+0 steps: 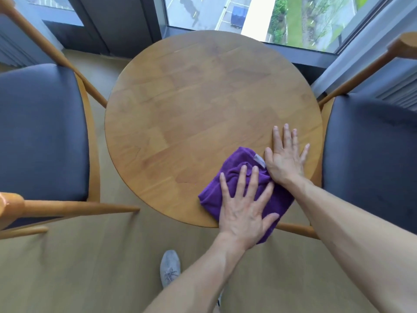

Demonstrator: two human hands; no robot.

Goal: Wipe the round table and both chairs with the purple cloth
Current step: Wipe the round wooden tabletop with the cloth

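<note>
Purple cloth (239, 184) lies bunched on the round table (203, 105), near-right part of the top, w/ one corner hanging over the near rim. Its long axis runs diagonal — far end w/ a small pale label points up-left toward the table centre, near end trails off the rim toward the person. Folds are crumpled, not flat.

Left hand (242, 213) presses flat on the cloth, fingers straight and spread wide, thumb splayed to the right; palm sits over the table rim. Fingertips point away from the person, toward the window (270, 16).

Right hand (285, 159) lies palm-down, fingers straight and fanned wide, mostly on bare wood just right of the cloth; heel of the hand and wrist rest on the cloth's right edge. Neither hand curls round anything.

Table top is light wood, round, grain in planks. No container in view, nothing else on the top.

Left chair (40, 132) — dark blue-grey padded seat, light wood frame and armrests — stands just beside the table's left edge. Right chair (370, 166), same make, stands just beside the right edge; its seat looks motion-blurred at the far part.

Floor (79, 267) is pale wood-look. A grey shoe (170, 267) shows below the left forearm. Window glass behind the table shows road and grass far below.
</note>
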